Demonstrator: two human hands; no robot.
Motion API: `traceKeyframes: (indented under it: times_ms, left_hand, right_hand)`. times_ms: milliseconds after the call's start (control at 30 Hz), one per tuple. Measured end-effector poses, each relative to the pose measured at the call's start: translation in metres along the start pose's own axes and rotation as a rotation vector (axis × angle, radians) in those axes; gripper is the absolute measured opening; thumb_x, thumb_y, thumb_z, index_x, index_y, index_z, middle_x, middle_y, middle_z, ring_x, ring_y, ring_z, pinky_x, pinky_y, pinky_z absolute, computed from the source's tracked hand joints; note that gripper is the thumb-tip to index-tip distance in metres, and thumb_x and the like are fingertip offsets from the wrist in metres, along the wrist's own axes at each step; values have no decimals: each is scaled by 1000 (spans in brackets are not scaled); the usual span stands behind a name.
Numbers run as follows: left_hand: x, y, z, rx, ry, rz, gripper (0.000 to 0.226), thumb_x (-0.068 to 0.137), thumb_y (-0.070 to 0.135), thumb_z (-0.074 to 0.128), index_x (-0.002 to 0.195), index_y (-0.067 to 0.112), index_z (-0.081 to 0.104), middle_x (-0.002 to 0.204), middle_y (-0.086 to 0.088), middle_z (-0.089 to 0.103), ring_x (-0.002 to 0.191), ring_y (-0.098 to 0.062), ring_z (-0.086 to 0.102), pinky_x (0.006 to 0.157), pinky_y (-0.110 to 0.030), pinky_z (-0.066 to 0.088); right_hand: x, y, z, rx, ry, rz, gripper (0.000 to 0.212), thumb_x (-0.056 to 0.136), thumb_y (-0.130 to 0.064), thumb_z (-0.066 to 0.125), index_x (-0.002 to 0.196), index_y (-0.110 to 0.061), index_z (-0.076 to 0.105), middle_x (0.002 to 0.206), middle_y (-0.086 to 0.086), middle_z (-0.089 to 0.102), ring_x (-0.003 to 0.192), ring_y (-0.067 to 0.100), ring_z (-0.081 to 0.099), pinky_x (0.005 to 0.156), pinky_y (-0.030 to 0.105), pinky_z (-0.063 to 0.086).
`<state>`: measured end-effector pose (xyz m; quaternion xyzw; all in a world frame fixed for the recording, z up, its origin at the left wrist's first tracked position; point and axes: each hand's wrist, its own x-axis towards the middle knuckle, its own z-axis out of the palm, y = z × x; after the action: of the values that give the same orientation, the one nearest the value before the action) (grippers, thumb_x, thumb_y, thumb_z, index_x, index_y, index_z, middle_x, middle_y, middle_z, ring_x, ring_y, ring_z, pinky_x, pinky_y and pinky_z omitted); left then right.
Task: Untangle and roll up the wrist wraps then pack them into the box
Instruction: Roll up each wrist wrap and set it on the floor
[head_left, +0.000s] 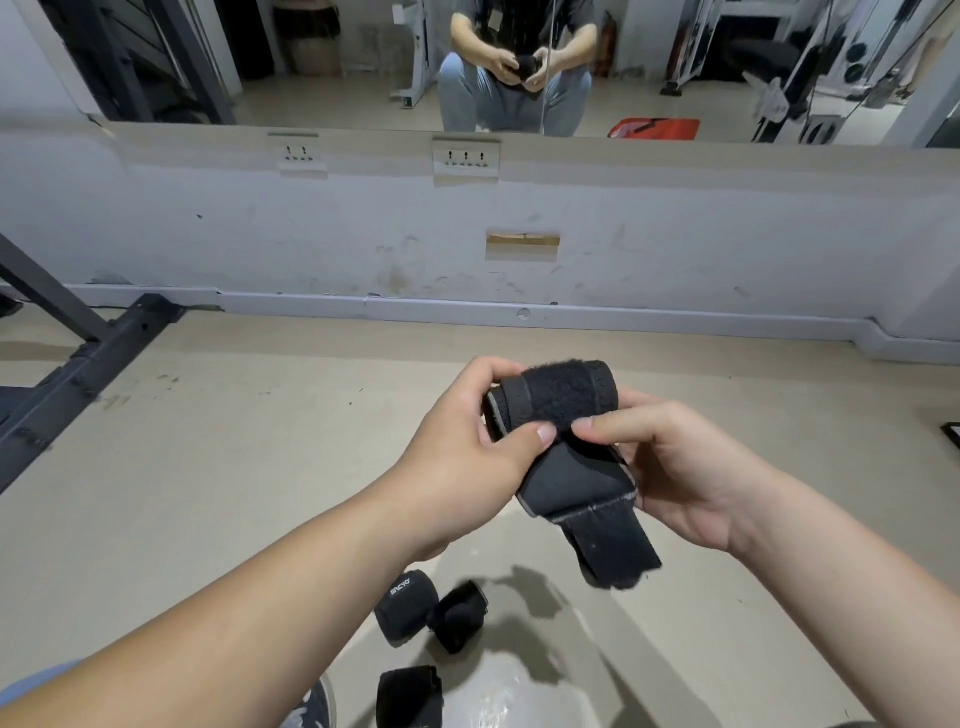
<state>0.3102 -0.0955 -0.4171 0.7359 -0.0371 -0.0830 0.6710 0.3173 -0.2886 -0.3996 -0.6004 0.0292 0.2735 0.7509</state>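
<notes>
A black wrist wrap (566, 457) is held in the air in front of me, partly rolled at its top, with a fuzzy fastening strip facing me and a loose tail hanging down to the lower right. My left hand (467, 457) grips the roll from the left, thumb pressed on its front. My right hand (685, 467) holds it from the right, fingertips on the roll. On the floor below lie three rolled black wraps: one with white lettering (402, 608), one beside it (460, 616), one nearer me (410, 696). No box is in view.
A dark metal rack frame (78, 364) stands on the floor at the left. A white wall with sockets (466, 158) and a mirror above it faces me. A dark object's corner (951, 432) shows at the right edge. A shoe (311, 709) is at the bottom.
</notes>
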Motion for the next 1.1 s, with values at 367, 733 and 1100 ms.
traceKeyframes:
  times_ms: [367, 733, 1100]
  left_hand:
    - [0, 6, 1, -37, -7, 42, 42, 82, -7, 77, 109, 22, 61, 106, -2, 70, 77, -11, 67, 72, -35, 57]
    - [5, 9, -6, -87, -126, -208, 50, 89, 7, 81, 133, 17, 59, 109, -10, 74, 77, -10, 76, 65, -27, 61]
    - [1, 7, 6, -343, 116, -197, 41, 87, 3, 79, 123, 8, 59, 92, -3, 77, 79, -19, 76, 69, -31, 61]
  right_hand:
    - [-4, 1, 1, -34, 5, 14, 37, 94, -38, 64, 110, -7, 77, 102, 22, 77, 86, 33, 74, 75, 38, 61]
    - [2, 1, -19, -105, 115, -2, 59, 71, -8, 84, 128, -10, 69, 116, 20, 77, 103, 39, 76, 91, 46, 59]
    - [12, 17, 1, 75, 263, -105, 20, 96, -6, 70, 115, -4, 75, 112, 14, 79, 102, 25, 77, 98, 38, 59]
